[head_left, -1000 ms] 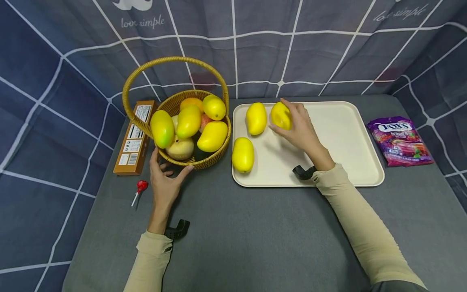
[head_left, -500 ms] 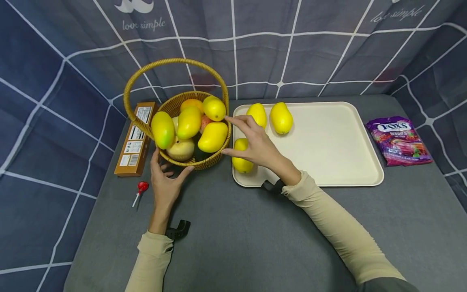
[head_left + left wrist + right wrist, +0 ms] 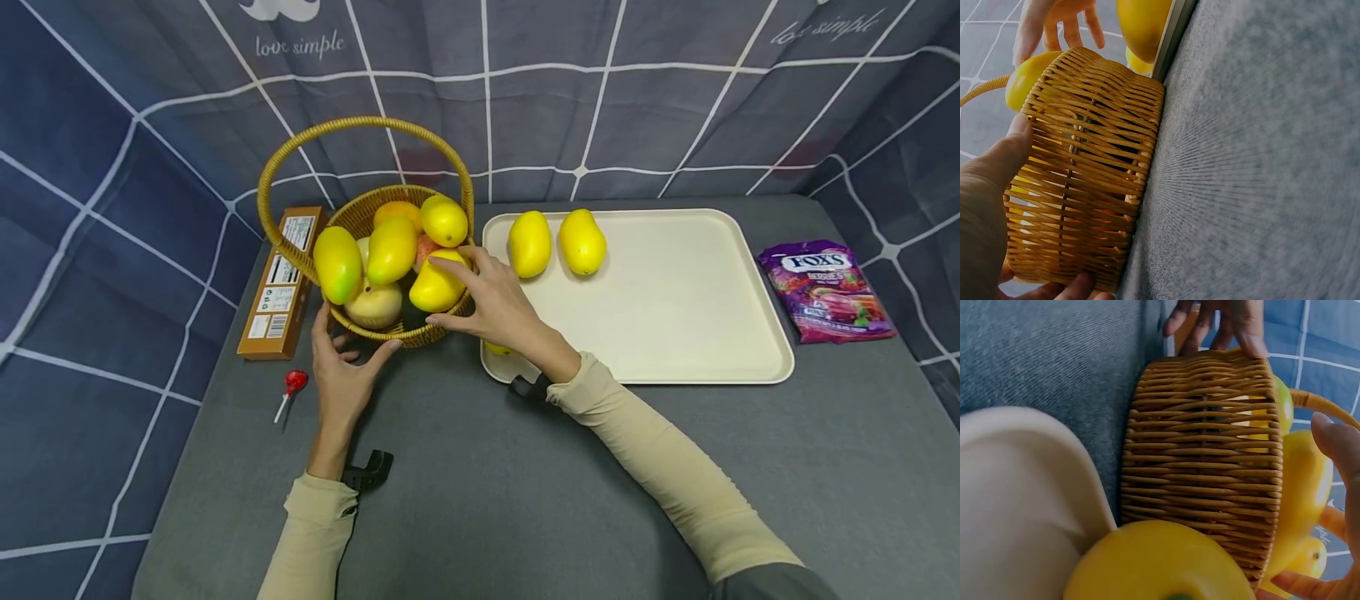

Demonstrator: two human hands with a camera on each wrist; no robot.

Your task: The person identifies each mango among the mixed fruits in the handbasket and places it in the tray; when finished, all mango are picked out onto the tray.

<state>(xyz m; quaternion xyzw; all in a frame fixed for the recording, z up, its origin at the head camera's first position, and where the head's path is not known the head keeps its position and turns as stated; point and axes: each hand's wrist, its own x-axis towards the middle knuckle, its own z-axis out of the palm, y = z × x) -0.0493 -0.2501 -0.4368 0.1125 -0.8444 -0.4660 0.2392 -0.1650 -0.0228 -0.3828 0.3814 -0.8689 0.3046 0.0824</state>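
A woven basket (image 3: 427,336) with an arched handle holds mangoes and other fruit. My left hand (image 3: 341,383) grips its near left side, thumb at the rim in the left wrist view and fingertips on the weave. Over the basket's right rim, my right hand (image 3: 498,304) spreads thumb and fingers around a yellow mango (image 3: 433,287). In the right wrist view the thumb (image 3: 1335,440) looks slightly apart from that mango. Two yellow mangoes (image 3: 529,244) lie at the back left of the cream tray (image 3: 675,300). Another mango (image 3: 497,347) is mostly hidden under my right hand.
A brown box (image 3: 273,300) stands left of the basket, with a red lollipop (image 3: 296,382) in front of it. A purple candy bag (image 3: 827,292) lies right of the tray. A checked curtain (image 3: 540,108) hangs behind the table.
My right hand let go of a mango on the tray and moved left to the mango at the basket's right side. My left hand stayed on the basket.
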